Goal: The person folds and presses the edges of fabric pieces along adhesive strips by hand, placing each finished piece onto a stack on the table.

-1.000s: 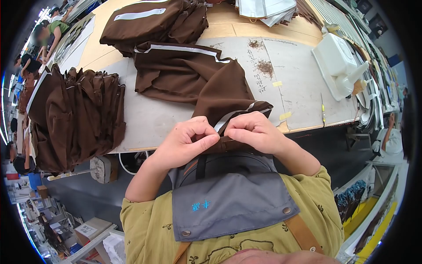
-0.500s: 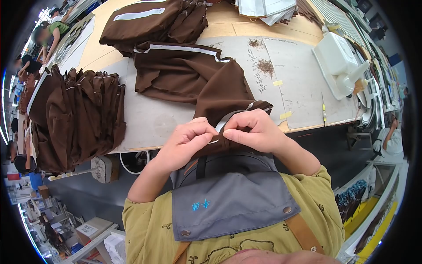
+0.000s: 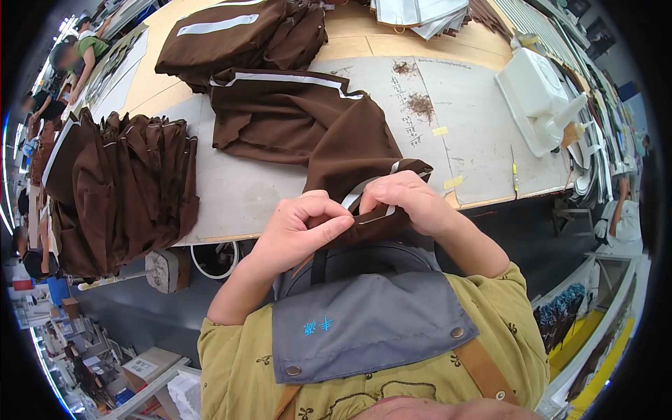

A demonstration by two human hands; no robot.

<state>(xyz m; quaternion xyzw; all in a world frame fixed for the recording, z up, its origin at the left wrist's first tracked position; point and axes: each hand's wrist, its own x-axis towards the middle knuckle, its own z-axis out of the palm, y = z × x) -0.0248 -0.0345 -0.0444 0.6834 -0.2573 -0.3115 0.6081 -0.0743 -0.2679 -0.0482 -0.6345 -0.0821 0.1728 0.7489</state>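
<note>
A long brown fabric piece (image 3: 350, 136) with white strips along its edges lies across the table and hangs over its front edge towards me. At that near end, my left hand (image 3: 308, 224) pinches the folded fabric edge between thumb and forefinger. My right hand (image 3: 406, 199) is bent over the same edge, a little to the right, its fingers closed on the cloth beside a white strip. The right fingertips are partly hidden by the fabric. A narrow pale line runs along the fold between both hands.
Stacked brown pieces (image 3: 122, 189) hang over the table's left front edge. Another brown pile (image 3: 238, 35) lies at the back, near white sheets (image 3: 423, 14). On the right are a white plastic container (image 3: 535, 98) and a yellow-handled tool (image 3: 515, 180). Thread scraps (image 3: 421, 107) lie mid-table.
My right hand has shifted slightly right and turned over the cloth, away from my left fingertips. More of the folded edge now shows between the hands. My left hand keeps its pinch.
</note>
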